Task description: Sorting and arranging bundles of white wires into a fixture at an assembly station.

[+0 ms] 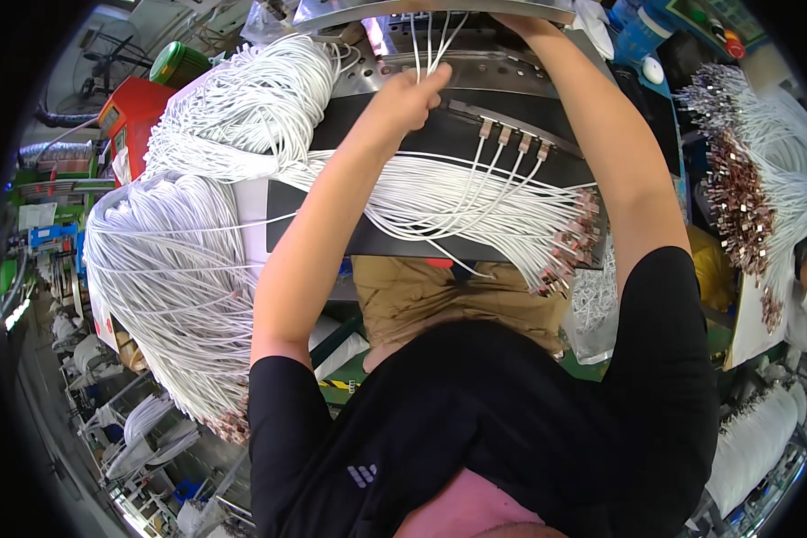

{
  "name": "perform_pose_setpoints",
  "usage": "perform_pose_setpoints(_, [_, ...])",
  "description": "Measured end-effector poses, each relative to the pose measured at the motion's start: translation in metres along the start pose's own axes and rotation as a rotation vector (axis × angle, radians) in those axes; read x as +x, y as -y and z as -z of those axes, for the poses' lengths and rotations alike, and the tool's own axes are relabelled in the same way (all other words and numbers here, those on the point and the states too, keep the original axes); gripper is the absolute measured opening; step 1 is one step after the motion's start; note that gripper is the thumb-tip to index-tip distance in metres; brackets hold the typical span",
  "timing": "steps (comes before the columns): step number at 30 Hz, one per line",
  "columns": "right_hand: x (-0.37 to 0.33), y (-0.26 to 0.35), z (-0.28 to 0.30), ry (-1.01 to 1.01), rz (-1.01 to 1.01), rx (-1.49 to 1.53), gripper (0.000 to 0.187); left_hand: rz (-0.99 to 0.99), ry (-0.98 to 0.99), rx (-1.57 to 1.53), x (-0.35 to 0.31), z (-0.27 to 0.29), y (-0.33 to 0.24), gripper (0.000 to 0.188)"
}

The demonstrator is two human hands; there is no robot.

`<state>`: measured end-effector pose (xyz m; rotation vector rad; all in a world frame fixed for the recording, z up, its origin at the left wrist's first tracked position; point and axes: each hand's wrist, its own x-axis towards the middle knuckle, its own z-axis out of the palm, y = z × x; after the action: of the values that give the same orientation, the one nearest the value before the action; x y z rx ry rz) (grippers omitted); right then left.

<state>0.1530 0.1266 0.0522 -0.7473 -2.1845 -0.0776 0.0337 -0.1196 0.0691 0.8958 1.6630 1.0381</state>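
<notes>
The person's left hand (412,97) is closing its fingers and thumb around a few thin white cables (429,45), which are rising from the grip toward a curved metal plate (439,10) at the top of the view. The right hand (516,22) is reaching beneath that plate's right part; its fingers are hiding there, so whether it is gripping anything cannot be told. Nearer the body, a narrow metal strip (511,123) is bearing four connectors in a row, their white leads trailing down across a fanned cable bundle (448,197). That bundle is lying on a black board (359,242), its connector ends pointing right. A coiled cable heap (242,103) is sitting left of the left forearm.
</notes>
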Motion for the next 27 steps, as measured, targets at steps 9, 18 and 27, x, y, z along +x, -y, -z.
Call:
perform_pose_setpoints(9, [-0.027,-0.031,-0.025,-0.071,-0.157,0.902,0.040,-0.535,-1.006,0.631,-0.061,0.202,-0.040,0.049])
perform_pose_setpoints(18, [-0.140,0.023,0.098,0.192,-0.031,-0.040,0.027,-1.150,-0.023,0.897,-0.082,-0.015,0.049,0.012])
perform_pose_setpoints(27, [-0.170,0.016,0.133,0.553,-0.173,0.305,0.031,-0.981,-0.113,0.912,-0.073,-0.079,0.048,0.016])
